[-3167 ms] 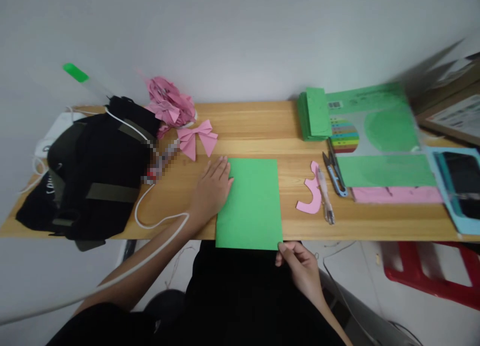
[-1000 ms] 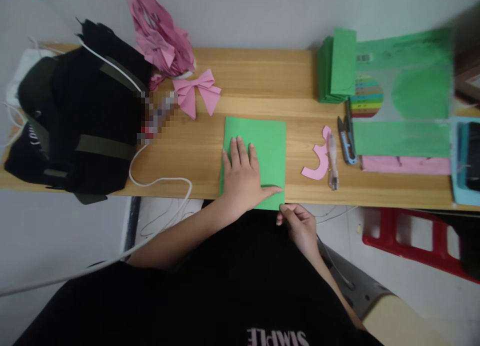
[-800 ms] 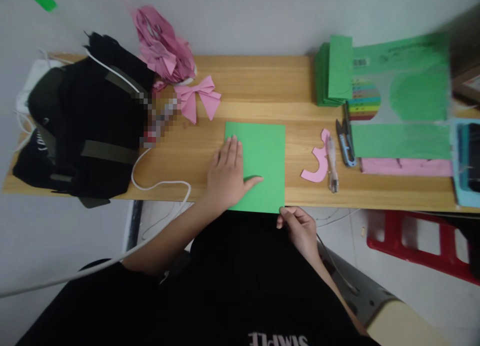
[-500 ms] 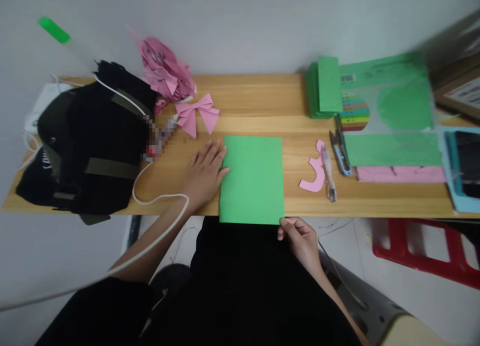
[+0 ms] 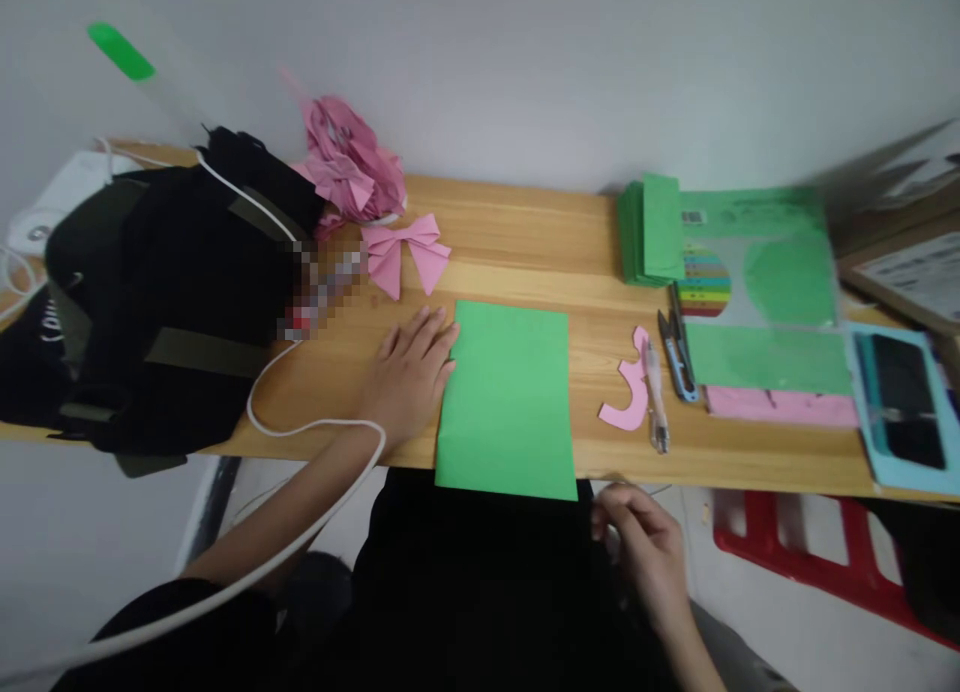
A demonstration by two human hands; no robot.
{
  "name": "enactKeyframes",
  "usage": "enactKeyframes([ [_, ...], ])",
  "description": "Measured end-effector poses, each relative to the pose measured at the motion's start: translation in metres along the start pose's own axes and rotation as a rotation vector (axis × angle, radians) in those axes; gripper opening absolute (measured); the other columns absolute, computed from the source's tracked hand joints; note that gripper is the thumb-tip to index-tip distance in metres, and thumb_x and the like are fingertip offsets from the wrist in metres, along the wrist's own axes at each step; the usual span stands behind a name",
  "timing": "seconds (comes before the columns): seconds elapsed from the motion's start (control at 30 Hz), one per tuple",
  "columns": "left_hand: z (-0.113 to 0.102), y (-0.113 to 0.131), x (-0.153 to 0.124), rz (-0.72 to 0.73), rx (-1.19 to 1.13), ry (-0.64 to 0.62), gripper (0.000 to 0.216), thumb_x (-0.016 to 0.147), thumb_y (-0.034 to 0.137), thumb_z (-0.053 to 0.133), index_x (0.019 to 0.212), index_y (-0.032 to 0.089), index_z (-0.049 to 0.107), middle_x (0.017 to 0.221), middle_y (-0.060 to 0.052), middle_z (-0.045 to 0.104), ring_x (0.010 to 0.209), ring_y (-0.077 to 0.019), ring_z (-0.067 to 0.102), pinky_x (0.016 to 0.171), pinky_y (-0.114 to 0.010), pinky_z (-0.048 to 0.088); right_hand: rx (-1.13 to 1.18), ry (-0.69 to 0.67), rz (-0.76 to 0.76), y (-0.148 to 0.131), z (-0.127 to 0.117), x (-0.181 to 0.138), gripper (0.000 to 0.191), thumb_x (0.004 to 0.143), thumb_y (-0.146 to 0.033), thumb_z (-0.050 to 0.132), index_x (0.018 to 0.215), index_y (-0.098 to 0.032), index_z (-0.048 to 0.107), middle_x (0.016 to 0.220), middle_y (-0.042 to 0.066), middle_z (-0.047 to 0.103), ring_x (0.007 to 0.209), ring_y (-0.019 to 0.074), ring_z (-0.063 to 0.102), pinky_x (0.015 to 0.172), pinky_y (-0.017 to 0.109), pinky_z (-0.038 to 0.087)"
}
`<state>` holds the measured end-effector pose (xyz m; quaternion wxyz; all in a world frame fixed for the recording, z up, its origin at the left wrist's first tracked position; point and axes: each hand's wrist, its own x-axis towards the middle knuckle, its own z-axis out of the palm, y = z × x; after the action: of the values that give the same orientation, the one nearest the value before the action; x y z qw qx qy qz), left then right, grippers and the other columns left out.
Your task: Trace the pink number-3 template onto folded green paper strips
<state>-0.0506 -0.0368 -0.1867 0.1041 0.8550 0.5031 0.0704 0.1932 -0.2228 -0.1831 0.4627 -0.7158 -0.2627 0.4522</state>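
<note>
A green sheet of paper (image 5: 510, 402) lies at the table's front, its lower edge jutting slightly past the edge. My left hand (image 5: 409, 382) is flat on the wood with fingers stretched out, its fingertips and thumb at the sheet's left edge. Just beyond the sheet's lower right corner, below the table edge, my right hand (image 5: 641, 527) is loosely curled, thumb against the fingers; no object shows in it. Right of the sheet lie a pink paper cutout (image 5: 634, 402), a clear pen (image 5: 657, 397) and blue-handled thread snips (image 5: 679, 357).
A pink paper bow (image 5: 409, 252) and a crumpled pink bundle (image 5: 349, 162) sit at back left, beside a black bag (image 5: 172, 282). A white cable (image 5: 322, 424) crosses over my left forearm. Folded green papers (image 5: 652, 232), a green paper pack (image 5: 765, 272) and a phone (image 5: 907, 397) are right.
My right hand has let go of the sheet's lower right corner and moved right and down. My left hand stays at the left edge. The camera view has shifted.
</note>
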Motion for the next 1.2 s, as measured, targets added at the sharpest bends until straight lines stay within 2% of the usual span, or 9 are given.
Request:
enactKeyframes([
  [0.07, 0.000, 0.001, 0.000, 0.000, 0.009, -0.004, 0.044, 0.102, 0.025, 0.037, 0.143, 0.015, 0.050, 0.153, -0.014, 0.045, 0.146, -0.0291, 0.036, 0.116, -0.056, 0.035, -0.155, 0.067, -0.244, -0.022, -0.004, 0.003, 0.029, 0.085, -0.039, 0.067, 0.062, -0.022, 0.064, 0.056, 0.000, 0.060, 0.052, 0.0131, 0.055, 0.051, 0.025, 0.044],
  [0.13, -0.001, 0.002, 0.000, -0.004, 0.018, -0.009, 0.044, 0.101, 0.024, 0.039, 0.143, 0.015, 0.049, 0.154, -0.013, 0.044, 0.146, -0.0297, 0.036, 0.115, -0.056, 0.035, -0.360, -0.060, -0.524, -0.047, 0.007, 0.014, 0.021, 0.090, -0.030, 0.061, 0.071, -0.023, 0.067, 0.064, 0.001, 0.064, 0.060, 0.0145, 0.060, 0.059, 0.026, 0.048],
  [0.2, -0.002, 0.003, 0.000, -0.010, 0.023, -0.012, 0.044, 0.101, 0.024, 0.041, 0.143, 0.016, 0.050, 0.154, -0.013, 0.044, 0.146, -0.0296, 0.035, 0.116, -0.055, 0.035, -0.556, -0.182, -0.707, -0.069, 0.033, 0.033, 0.016, 0.093, -0.027, 0.056, 0.094, -0.023, 0.072, 0.081, 0.004, 0.072, 0.072, 0.0175, 0.066, 0.066, 0.029, 0.052],
  [0.3, -0.003, 0.004, 0.000, -0.019, 0.018, -0.020, 0.044, 0.101, 0.024, 0.041, 0.143, 0.017, 0.050, 0.154, -0.012, 0.044, 0.147, -0.0288, 0.035, 0.117, -0.054, 0.034, -0.871, -0.371, -0.864, -0.089, 0.088, 0.064, 0.036, 0.097, -0.026, 0.042, 0.120, -0.016, 0.067, 0.095, 0.012, 0.072, 0.087, 0.0235, 0.067, 0.077, 0.037, 0.056],
  [0.43, -0.003, 0.003, 0.000, -0.013, -0.002, -0.021, 0.043, 0.100, 0.024, 0.041, 0.141, 0.017, 0.052, 0.155, -0.011, 0.042, 0.148, -0.0283, 0.033, 0.118, -0.054, 0.033, -1.282, -0.504, -0.797, -0.099, 0.149, 0.092, 0.049, 0.096, -0.015, 0.037, 0.143, -0.009, 0.050, 0.110, 0.018, 0.067, 0.100, 0.0264, 0.064, 0.087, 0.039, 0.054],
  [0.53, -0.003, 0.002, 0.000, -0.014, -0.022, -0.013, 0.045, 0.100, 0.023, 0.041, 0.145, 0.017, 0.048, 0.156, -0.011, 0.041, 0.148, -0.0282, 0.033, 0.119, -0.054, 0.032, -1.435, -0.480, -0.762, -0.100, 0.168, 0.103, 0.052, 0.096, -0.013, 0.035, 0.147, -0.011, 0.044, 0.117, 0.019, 0.065, 0.104, 0.0273, 0.063, 0.084, 0.038, 0.055],
  [0.8, -0.006, 0.002, 0.002, 0.019, -0.008, -0.035, 0.047, 0.102, 0.024, 0.038, 0.148, 0.014, 0.044, 0.154, -0.010, 0.044, 0.147, -0.0288, 0.034, 0.119, -0.053, 0.032, -1.449, -0.447, -0.788, -0.099, 0.169, 0.121, 0.053, 0.096, -0.013, 0.035, 0.148, -0.011, 0.045, 0.115, 0.020, 0.065, 0.106, 0.0299, 0.061, 0.085, 0.041, 0.053],
  [1.0, -0.004, -0.007, 0.008, 0.163, 0.044, -0.048, 0.044, 0.102, 0.022, 0.033, 0.141, 0.010, 0.052, 0.151, -0.013, 0.048, 0.146, -0.0237, 0.036, 0.120, -0.045, 0.029, -1.323, -0.534, -0.812, -0.101, 0.166, 0.136, 0.056, 0.093, -0.007, 0.031, 0.147, -0.009, 0.046, 0.124, 0.017, 0.064, 0.109, 0.0271, 0.061, 0.094, 0.040, 0.050],
  [1.2, 0.015, -0.031, 0.003, 0.385, 0.039, 0.046, 0.045, 0.098, 0.014, 0.033, 0.138, 0.010, 0.054, 0.147, -0.010, 0.054, 0.145, -0.0201, 0.039, 0.121, -0.040, 0.025, -1.429, -0.509, -0.810, -0.102, 0.168, 0.134, 0.057, 0.094, -0.008, 0.030, 0.150, -0.008, 0.040, 0.131, 0.021, 0.060, 0.110, 0.0296, 0.060, 0.090, 0.042, 0.051],
])
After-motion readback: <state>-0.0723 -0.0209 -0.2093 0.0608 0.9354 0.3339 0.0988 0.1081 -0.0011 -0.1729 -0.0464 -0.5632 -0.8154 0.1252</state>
